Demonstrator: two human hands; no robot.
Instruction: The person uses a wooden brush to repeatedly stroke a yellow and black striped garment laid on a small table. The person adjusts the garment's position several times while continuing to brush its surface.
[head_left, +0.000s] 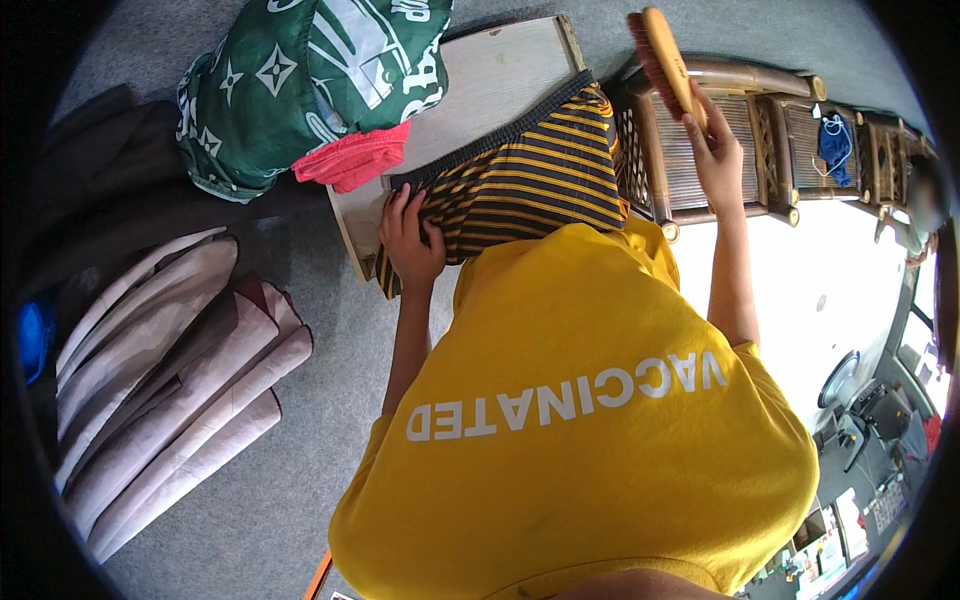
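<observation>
My right hand (716, 161) is raised at the upper right, gripping a wooden-handled brush (669, 64) by its lower end. The dark reddish bristles face left, away from any fabric. My left hand (411, 244) rests with fingers spread on striped black-and-yellow shorts (517, 172), near one end of the dark elastic waistband (495, 131). Beneath the shorts is a pale wooden board-like surface (510, 64). The lower edge of the shorts meets the front of my yellow T-shirt (570, 315), which bears printed lettering.
Beside the board are a green patterned fabric bundle (255, 120) and a folded red cloth (352, 156). Pale folded fabric (187, 375) lies at left. A bamboo bench (705, 150) stands at right, with a blue drawstring item (834, 150) on it. Another person (919, 217) appears at the far right.
</observation>
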